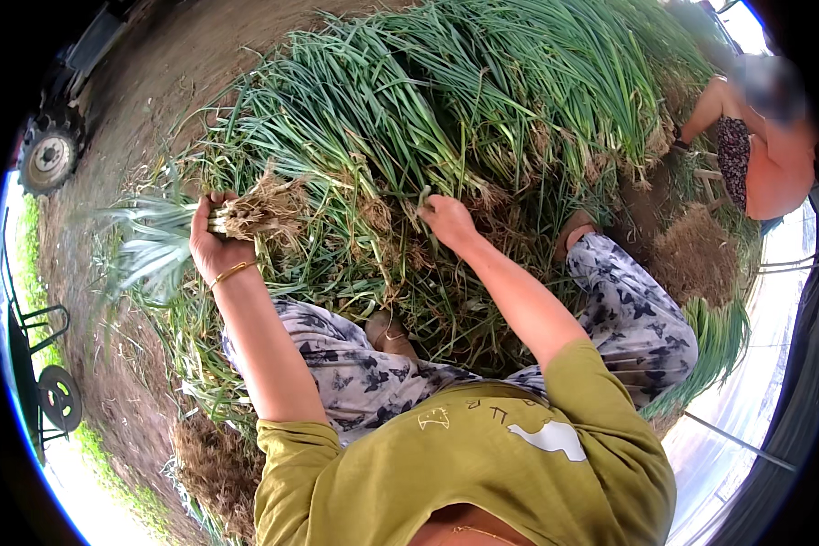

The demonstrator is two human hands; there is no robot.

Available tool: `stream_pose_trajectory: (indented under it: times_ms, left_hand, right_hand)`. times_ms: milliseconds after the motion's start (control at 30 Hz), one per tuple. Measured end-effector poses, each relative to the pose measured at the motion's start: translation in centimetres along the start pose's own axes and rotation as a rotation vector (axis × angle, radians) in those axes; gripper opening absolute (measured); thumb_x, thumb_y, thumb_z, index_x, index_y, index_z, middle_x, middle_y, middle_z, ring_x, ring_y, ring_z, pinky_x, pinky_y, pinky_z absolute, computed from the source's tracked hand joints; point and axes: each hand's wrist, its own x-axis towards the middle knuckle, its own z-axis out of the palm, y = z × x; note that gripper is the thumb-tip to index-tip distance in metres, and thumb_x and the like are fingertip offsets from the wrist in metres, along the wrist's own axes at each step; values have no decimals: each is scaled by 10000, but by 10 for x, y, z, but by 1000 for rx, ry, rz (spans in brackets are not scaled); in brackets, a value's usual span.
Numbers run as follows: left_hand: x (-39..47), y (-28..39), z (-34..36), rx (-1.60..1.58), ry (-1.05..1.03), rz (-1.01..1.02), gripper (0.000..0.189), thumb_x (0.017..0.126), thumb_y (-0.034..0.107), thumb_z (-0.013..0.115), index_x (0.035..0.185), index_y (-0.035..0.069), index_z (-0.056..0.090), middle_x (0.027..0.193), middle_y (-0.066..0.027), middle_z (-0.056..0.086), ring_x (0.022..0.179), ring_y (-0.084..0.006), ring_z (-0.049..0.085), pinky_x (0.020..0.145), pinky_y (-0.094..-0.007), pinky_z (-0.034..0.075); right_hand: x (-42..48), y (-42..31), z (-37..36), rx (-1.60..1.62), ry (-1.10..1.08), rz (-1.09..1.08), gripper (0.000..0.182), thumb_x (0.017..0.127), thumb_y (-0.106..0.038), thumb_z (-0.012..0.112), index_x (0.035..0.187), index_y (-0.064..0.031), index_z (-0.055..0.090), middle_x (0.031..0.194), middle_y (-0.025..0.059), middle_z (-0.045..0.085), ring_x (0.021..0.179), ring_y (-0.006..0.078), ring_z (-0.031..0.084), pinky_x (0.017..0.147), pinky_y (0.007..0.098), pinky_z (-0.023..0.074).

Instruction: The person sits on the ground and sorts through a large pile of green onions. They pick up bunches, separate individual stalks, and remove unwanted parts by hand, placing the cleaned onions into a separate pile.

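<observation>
My left hand (215, 235) grips a bunch of green onions (246, 217), its roots pointing right and its leaves trailing off to the left. The leaf ends are blurred. Over the front edge of a large heap of green onions (409, 102), my right hand (447, 220) has its fingers curled, with a small greyish-green piece showing at the fingertips; whether it is a bit of leaf or a covering on a finger I cannot tell. Dry roots and loose leaves (450, 307) lie under and around both hands, between my legs.
Bundled onions with brown roots (218, 471) stand at my lower left, and more bundles (699, 256) to my right. A person in orange (778, 170) sits at the far right. A tractor wheel (49, 155) and a cart wheel (59, 398) are at the left.
</observation>
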Motion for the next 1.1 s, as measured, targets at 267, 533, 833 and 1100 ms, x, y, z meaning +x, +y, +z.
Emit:
stream_pose_trajectory:
  times_ms: [267,533,833,1100]
  left_hand:
    - [11,-4,-5,-16,149,-80,103,868,134,526,827,40,535,785,-77,572,757,-225,555,754,-404,481]
    - [-4,-22,9,-45,2,-174,59,856,52,531,828,12,497,751,-72,539,695,-188,526,660,-329,481]
    - [-50,-97,20,162,-31,-431,76,866,82,521,840,11,519,712,-79,553,643,-154,562,535,-270,484]
    - [-127,-180,27,440,-88,-641,174,715,-86,622,887,-74,599,761,-136,641,660,-242,632,598,-362,537]
  right_hand:
    - [59,-6,32,401,-21,142,308,877,-205,578,1056,40,526,910,132,539,813,234,496,753,376,408]
    - [-13,15,-82,-169,289,65,265,926,-208,475,1093,-5,511,805,145,589,702,281,569,589,432,420]
    - [-59,54,-82,-26,759,-192,273,866,-212,554,991,23,613,1256,129,469,915,329,582,793,390,456]
    - [-136,13,-36,1223,182,-60,168,835,-113,626,950,8,634,829,49,641,730,115,596,684,262,479]
